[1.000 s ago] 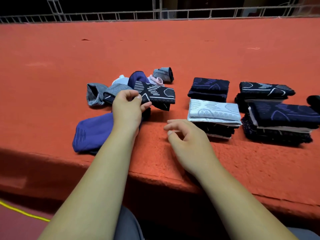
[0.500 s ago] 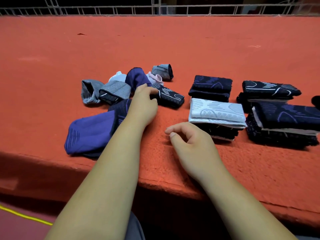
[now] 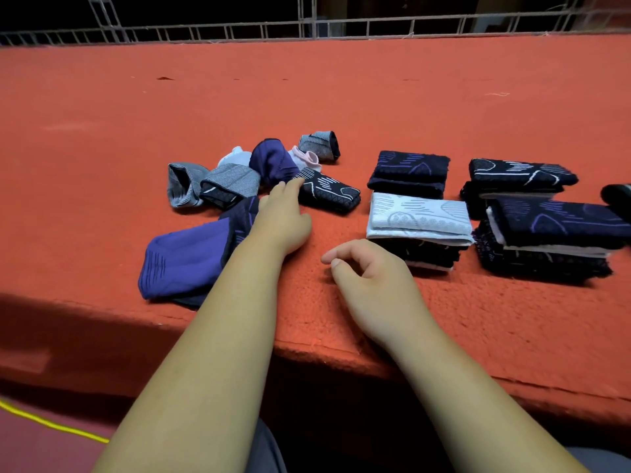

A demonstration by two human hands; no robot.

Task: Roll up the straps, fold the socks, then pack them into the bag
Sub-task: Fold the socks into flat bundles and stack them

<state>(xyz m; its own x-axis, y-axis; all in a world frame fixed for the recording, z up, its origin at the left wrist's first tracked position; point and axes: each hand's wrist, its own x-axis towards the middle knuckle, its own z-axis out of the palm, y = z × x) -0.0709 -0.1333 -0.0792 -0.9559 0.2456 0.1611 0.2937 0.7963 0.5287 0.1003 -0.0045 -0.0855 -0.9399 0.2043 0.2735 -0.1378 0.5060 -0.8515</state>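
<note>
Socks are spread across the red cloth table (image 3: 341, 97), so let's take them in order: left of centre is a loose pile (image 3: 239, 175) of grey ribbed ones, a pale one, a pink-edged one and a deep purple bundle, all unfolded and bunched together. At the near edge a big purple sock (image 3: 184, 257) lies flat, with its dark cuff partly hidden under the left forearm. Just right of the pile sits the folded patterned sock (image 3: 329, 192), dark with white lines, flat on the cloth. Further right come the neat ones: a dark stack (image 3: 409, 172) at the back, a white-topped stack (image 3: 420, 216) in front of it, then a far-right rear stack (image 3: 519, 177) and a far-right front stack (image 3: 553, 230), all folded. The left hand (image 3: 283, 216) reaches in with fingers straight, tips touching where the purple bundle meets the folded patterned sock, gripping nothing. The right hand (image 3: 372, 278) rests on the cloth near the white-topped stack, fingers loosely curled and holding nothing. A metal railing (image 3: 307, 29) runs along the far side, a yellow cord (image 3: 51, 426) crosses the floor low on the left, and a black object (image 3: 618, 196) is cut off at the right edge, so I cannot tell what it is. A second ago the left hand pinched that patterned sock up over the pile; now the sock is down and released, and the right hand has barely shifted
</note>
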